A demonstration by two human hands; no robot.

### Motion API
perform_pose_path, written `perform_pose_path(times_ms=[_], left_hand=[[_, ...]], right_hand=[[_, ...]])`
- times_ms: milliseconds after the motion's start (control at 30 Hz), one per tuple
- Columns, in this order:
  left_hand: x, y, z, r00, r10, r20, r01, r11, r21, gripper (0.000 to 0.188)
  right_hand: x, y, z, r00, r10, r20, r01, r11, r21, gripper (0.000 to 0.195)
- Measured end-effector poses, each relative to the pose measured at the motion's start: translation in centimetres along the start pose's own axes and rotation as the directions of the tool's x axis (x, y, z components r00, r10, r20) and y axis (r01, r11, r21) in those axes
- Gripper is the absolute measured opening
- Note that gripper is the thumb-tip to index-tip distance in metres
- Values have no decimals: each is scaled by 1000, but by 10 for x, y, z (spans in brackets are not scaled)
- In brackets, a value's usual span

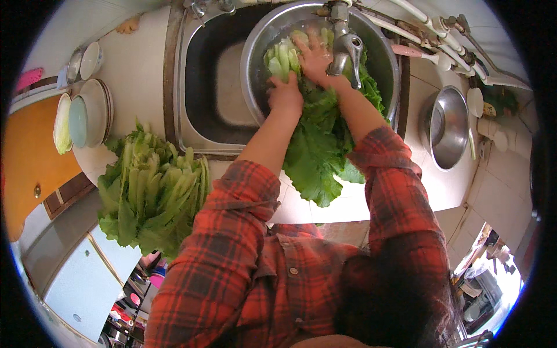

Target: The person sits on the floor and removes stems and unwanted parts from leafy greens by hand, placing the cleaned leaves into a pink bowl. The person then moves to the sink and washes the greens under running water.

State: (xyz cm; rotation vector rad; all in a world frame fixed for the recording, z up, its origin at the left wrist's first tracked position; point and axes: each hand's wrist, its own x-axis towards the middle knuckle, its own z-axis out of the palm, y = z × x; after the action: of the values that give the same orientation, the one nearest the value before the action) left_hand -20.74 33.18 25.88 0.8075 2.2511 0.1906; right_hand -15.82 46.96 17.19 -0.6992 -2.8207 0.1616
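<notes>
A steel basin (251, 78) sits over the right part of the sink, with leafy greens (283, 58) and water in it. My right hand (314, 56) lies on the pale stems, its fingers spread apart. Against the left side of the same bunch is my left hand (286, 96), fingers curled; whether they grip a stem is hidden. Broad green leaves (315, 161) hang over the basin's near rim onto the counter. The faucet (348, 48) stands above the basin and partly covers the greens by my right wrist.
A large pile of leafy greens (152, 187) lies left of my left forearm. Stacked plates and bowls (93, 113) stand at the far left beside a cabbage (63, 124). The sink bowl (235, 82) shows beside the basin. Right of it are a steel bowl (450, 126) and a pink-handled brush (407, 51).
</notes>
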Motion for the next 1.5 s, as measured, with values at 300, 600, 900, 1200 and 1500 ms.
perform_pose_path(times_ms=[300,600,900,1200,1500], left_hand=[[0,-10,7,983,125,-131,-125,992,8,55],[-6,9,-10,854,503,133,-414,812,-412,50],[16,7,0,927,-373,-32,172,501,-848,64],[26,11,-14,957,-290,-22,138,520,-843,43],[59,-10,-7,986,-138,89,129,317,-939,37]], right_hand=[[-55,11,-61,756,-233,612,109,966,233,46],[-12,-5,-68,947,186,262,-261,922,287,58],[-32,-50,-75,944,-303,127,318,941,-115,46],[2,-12,-28,973,-175,-148,196,971,140,38],[16,-38,-53,975,155,162,-203,917,343,45]])
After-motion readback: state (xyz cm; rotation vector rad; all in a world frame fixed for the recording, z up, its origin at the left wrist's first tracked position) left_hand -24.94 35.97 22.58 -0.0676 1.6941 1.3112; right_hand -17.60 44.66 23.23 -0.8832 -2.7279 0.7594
